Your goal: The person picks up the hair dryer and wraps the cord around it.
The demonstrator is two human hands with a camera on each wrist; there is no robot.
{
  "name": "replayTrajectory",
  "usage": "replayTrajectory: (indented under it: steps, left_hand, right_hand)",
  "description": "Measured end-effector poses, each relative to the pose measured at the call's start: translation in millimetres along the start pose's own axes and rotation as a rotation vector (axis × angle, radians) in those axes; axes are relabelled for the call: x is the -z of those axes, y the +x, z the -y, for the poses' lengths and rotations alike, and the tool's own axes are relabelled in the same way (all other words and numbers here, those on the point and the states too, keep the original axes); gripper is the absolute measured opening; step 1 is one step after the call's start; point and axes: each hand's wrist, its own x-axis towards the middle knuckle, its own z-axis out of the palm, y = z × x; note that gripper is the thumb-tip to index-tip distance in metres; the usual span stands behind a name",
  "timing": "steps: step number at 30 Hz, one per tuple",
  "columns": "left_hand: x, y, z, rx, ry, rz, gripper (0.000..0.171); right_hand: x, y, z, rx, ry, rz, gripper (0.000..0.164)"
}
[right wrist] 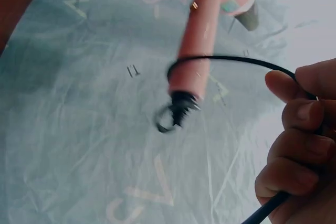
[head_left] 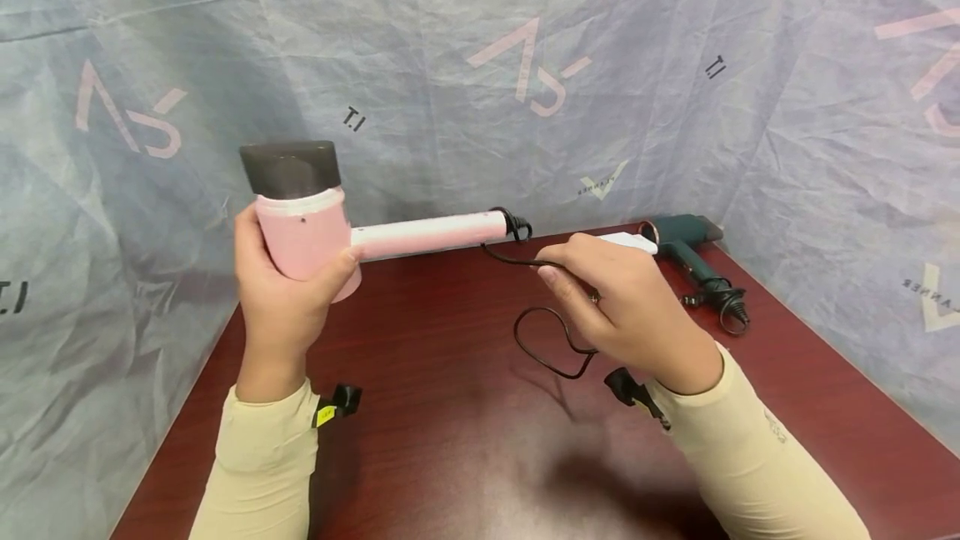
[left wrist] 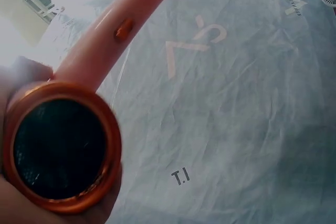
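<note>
A pink hair dryer (head_left: 300,232) with a dark nozzle (head_left: 291,169) is held up above the table by its body in my left hand (head_left: 281,307). Its handle (head_left: 431,233) points to the right, and the left wrist view shows an orange switch (left wrist: 124,30) on it. My right hand (head_left: 630,307) pinches the black cord (right wrist: 247,60). In the right wrist view the cord passes around the handle's end, beside the black cord sleeve (right wrist: 181,109). A slack loop of cord (head_left: 551,369) hangs below my right hand. The plug is not distinguishable.
A dark green hair dryer (head_left: 682,232) lies at the table's back right, its cord (head_left: 727,300) bundled by the handle. A white object (head_left: 630,242), partly behind my right hand, lies beside it. Grey fabric (head_left: 420,65) walls surround the reddish-brown table (head_left: 435,407).
</note>
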Motion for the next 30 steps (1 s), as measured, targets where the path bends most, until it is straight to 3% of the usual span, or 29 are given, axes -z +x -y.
replayTrajectory:
  steps: [3, 6, 11, 17, 23, 30]
  left_hand:
    - [4.3, -1.1, 4.1, 0.042, 0.151, 0.092, 0.083]
    - [6.0, -1.8, 5.2, 0.071, 0.199, 0.196, 0.083]
    - [6.8, -1.4, 3.9, 0.117, 0.122, 0.310, 0.085]
    - [10.9, -0.7, 4.0, 0.141, -0.003, 0.367, 0.087]
    - [12.5, -0.6, 2.7, 0.139, -0.119, 0.395, 0.084]
    - [10.1, -0.7, -4.0, 0.158, -0.239, 0.376, 0.083]
  right_hand:
    - [5.5, 1.5, -2.5, 0.004, -0.013, -0.027, 0.011]
    - [8.5, 2.2, -5.4, 0.012, -0.013, -0.061, 0.012]
    - [10.5, 3.0, -9.7, -0.001, 0.003, -0.125, 0.020]
    - [10.5, 2.1, -17.4, -0.061, 0.070, -0.128, 0.009]
    - [5.8, -2.9, -27.6, -0.193, 0.141, -0.081, 0.014]
    - [-4.7, -8.1, -35.1, -0.291, 0.167, -0.006, 0.014]
